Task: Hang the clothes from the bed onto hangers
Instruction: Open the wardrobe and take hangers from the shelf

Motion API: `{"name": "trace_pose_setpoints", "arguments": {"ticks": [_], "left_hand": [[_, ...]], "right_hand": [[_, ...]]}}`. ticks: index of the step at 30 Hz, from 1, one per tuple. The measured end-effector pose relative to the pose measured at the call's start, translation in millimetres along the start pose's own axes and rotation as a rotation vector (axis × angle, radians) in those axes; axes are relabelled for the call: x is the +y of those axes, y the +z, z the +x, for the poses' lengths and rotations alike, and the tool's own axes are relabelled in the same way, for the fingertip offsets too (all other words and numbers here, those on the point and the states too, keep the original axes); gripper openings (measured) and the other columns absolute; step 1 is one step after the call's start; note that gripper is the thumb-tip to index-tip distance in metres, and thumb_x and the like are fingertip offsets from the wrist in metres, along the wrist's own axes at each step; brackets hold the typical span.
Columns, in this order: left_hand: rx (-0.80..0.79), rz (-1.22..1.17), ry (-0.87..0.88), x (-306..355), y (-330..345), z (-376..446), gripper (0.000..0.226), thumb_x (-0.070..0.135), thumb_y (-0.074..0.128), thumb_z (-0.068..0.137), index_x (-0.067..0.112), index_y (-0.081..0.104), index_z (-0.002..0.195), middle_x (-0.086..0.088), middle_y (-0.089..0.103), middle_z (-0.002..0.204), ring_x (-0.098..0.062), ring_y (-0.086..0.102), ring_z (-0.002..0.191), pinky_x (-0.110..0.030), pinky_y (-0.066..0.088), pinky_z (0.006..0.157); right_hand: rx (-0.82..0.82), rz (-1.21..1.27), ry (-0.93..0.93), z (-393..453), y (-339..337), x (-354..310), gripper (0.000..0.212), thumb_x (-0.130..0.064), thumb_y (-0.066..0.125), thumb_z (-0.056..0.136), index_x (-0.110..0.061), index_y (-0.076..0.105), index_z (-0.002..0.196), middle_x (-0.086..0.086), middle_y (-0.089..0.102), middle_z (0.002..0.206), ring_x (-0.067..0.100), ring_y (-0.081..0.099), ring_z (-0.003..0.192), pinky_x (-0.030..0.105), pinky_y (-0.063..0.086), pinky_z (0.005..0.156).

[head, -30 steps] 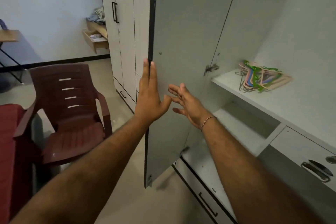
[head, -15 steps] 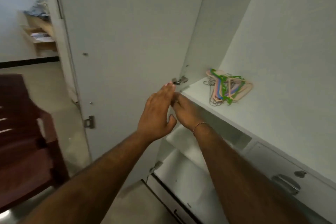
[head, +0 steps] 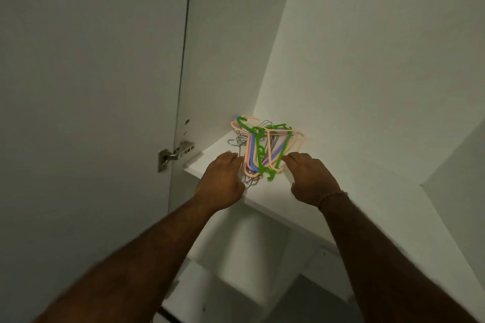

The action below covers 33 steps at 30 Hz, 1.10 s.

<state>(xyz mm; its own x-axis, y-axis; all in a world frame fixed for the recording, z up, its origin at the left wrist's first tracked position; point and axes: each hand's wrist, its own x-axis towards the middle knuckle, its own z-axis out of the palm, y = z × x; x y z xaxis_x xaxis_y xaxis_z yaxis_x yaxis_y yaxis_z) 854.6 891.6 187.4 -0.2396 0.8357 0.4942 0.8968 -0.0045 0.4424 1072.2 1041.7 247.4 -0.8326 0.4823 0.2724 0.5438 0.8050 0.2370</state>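
Nearest the camera, two bare forearms reach up and forward into an open wardrobe. The left hand [head: 221, 181] lies over the near left edge of a pile of hangers [head: 262, 147], its fingers bent down among the wire ones; it seems to be taking hold of them, though the knuckles hide the fingertips, so I cannot tell whether the grip has closed. The right hand [head: 313, 178], with a thin bracelet [head: 332, 195] at the wrist, has its curled fingers touching the right corner of the pile and does not yet clasp anything. The hands are apart, one on each side of the heap.

The hangers lie flat on a white shelf [head: 275, 199], near its front edge, toward the left inner corner. The risk lies in the tangle: hooks and bars are interlocked, so lifting one may drag the rest along and spill them off the front edge, or leave a single hanger snagged.

The pile mixes bright green, peach, pink and blue plastic hangers with thin grey wire ones beneath, their hooks pointing mostly away to the back left. Beyond, the door hinge [head: 174, 155] and plain wardrobe walls. No clothes are in view.
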Motion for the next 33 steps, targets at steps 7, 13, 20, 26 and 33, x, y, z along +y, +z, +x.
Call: {"name": "trace_pose_setpoints", "arguments": {"ticks": [7, 13, 20, 26, 33], "left_hand": [[-0.057, 0.072, -0.303, -29.6, 39.7, 80.4, 0.051, 0.023, 0.068, 0.091, 0.015, 0.056, 0.140, -0.016, 0.067, 0.124, -0.033, 0.063, 0.113, -0.044, 0.055, 0.096], [-0.138, 0.126, -0.194, -52.7, 50.3, 108.4, 0.056, 0.053, 0.042, 0.090, 0.033, 0.057, 0.140, 0.006, 0.072, 0.125, -0.019, 0.063, 0.118, -0.046, 0.047, 0.096], [-0.067, 0.003, -0.164, -68.1, 50.3, 124.3, 0.064, 0.015, 0.038, 0.076, 0.029, 0.065, 0.132, 0.014, 0.074, 0.123, -0.006, 0.067, 0.114, -0.038, 0.049, 0.095], [-0.045, -0.238, -0.332, -71.1, 49.9, 123.7, 0.049, 0.016, 0.040, 0.075, 0.021, 0.071, 0.112, 0.013, 0.076, 0.102, -0.002, 0.071, 0.098, -0.035, 0.058, 0.089], [0.065, -0.337, -0.383, -71.6, 52.2, 124.4, 0.039, 0.018, 0.044, 0.078, 0.015, 0.073, 0.103, 0.010, 0.076, 0.089, -0.004, 0.071, 0.084, -0.033, 0.057, 0.085]], "right_hand": [[-0.108, 0.008, -0.209, 85.4, 60.2, 67.7, 0.082, -0.009, 0.084, 0.062, 0.000, 0.057, 0.139, 0.023, 0.062, 0.134, 0.044, 0.062, 0.119, 0.054, 0.057, 0.091], [-0.266, 0.120, -0.482, 146.8, 85.5, 86.7, 0.071, -0.005, 0.076, 0.071, -0.001, 0.058, 0.140, 0.024, 0.058, 0.142, 0.045, 0.056, 0.130, 0.057, 0.048, 0.107], [-0.221, 0.135, -0.766, 185.0, 87.6, 93.8, 0.046, -0.020, 0.076, 0.075, -0.013, 0.066, 0.119, 0.014, 0.068, 0.119, 0.038, 0.064, 0.110, 0.053, 0.055, 0.096], [-0.228, 0.015, -0.939, 197.1, 84.5, 90.8, 0.025, -0.026, 0.081, 0.070, -0.020, 0.070, 0.092, 0.004, 0.073, 0.088, 0.034, 0.071, 0.080, 0.044, 0.059, 0.075], [-0.294, 0.252, -0.734, 194.1, 93.5, 98.2, 0.027, -0.033, 0.066, 0.070, -0.020, 0.074, 0.093, 0.000, 0.073, 0.088, 0.025, 0.069, 0.082, 0.031, 0.052, 0.075]]}}
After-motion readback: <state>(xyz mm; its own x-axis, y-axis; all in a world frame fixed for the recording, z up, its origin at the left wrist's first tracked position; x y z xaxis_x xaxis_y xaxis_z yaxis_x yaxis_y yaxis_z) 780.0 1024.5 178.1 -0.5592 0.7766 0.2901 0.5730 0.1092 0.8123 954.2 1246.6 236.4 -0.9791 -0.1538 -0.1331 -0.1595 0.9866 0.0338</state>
